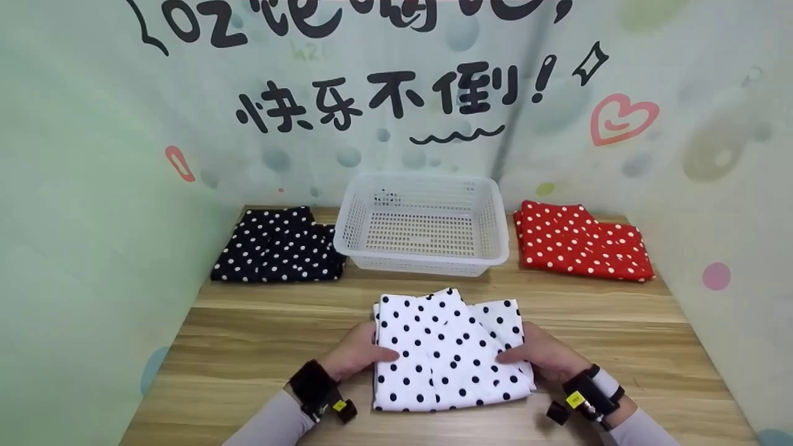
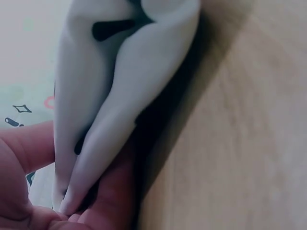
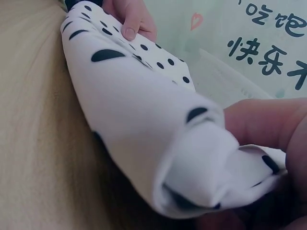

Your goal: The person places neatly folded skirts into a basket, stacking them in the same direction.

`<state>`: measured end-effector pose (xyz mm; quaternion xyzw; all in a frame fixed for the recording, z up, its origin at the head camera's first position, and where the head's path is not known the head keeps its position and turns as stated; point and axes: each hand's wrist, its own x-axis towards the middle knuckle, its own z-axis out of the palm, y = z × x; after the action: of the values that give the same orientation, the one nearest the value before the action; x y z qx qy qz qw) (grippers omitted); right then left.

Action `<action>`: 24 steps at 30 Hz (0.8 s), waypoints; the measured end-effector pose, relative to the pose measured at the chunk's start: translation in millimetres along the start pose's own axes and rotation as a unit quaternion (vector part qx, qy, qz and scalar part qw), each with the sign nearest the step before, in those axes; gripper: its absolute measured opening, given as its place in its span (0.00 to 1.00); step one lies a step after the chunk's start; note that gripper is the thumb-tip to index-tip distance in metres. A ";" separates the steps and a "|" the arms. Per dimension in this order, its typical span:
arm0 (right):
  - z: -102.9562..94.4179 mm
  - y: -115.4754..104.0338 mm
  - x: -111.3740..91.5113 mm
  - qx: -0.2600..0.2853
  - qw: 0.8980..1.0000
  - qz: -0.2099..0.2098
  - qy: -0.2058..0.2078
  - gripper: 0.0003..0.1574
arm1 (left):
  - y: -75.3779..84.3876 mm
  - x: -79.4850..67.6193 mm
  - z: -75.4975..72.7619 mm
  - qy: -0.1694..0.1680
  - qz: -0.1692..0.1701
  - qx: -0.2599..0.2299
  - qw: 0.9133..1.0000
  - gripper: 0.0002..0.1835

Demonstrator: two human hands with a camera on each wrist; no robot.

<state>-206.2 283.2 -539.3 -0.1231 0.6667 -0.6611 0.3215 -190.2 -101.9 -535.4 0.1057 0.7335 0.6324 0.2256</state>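
A folded white cloth garment with black polka dots [image 1: 446, 359] is held between both hands over the front middle of the table. At its left edge, the left hand [image 1: 358, 353] grips it with the thumb on top and the fingers underneath. The right hand [image 1: 545, 352] grips the opposite edge the same way. In the left wrist view, layered folds of the white cloth [image 2: 129, 72] run between thumb and fingers, close over the wood. The right wrist view shows the rolled folded side of the cloth [image 3: 139, 105], with the left thumb on its far part.
Behind the white cloth stands a white perforated plastic basket [image 1: 427, 263] against the wall. A folded navy polka-dot cloth [image 1: 272, 248] lies to its left, a folded red one [image 1: 579, 241] to its right. Printed wall sheets enclose the wooden table [image 1: 248, 347].
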 end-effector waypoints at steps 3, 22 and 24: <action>2.9 -4.2 -1.6 0.009 1.000 -0.004 -0.009 0.40 | 4.5 -2.6 -1.6 0.007 0.005 0.021 1.000 0.29; 12.3 -89.8 -19.2 0.008 0.996 -0.081 0.041 0.37 | 86.2 -2.8 -36.7 0.023 0.084 0.050 0.995 0.25; 9.2 -99.8 -15.2 0.008 0.994 -0.082 0.072 0.34 | 94.5 2.8 -38.5 0.043 0.093 0.050 0.994 0.22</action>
<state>-215.3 275.2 -438.7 -0.1271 0.6703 -0.6976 0.2186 -222.8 -117.7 -439.9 0.1570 0.7604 0.6169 0.1286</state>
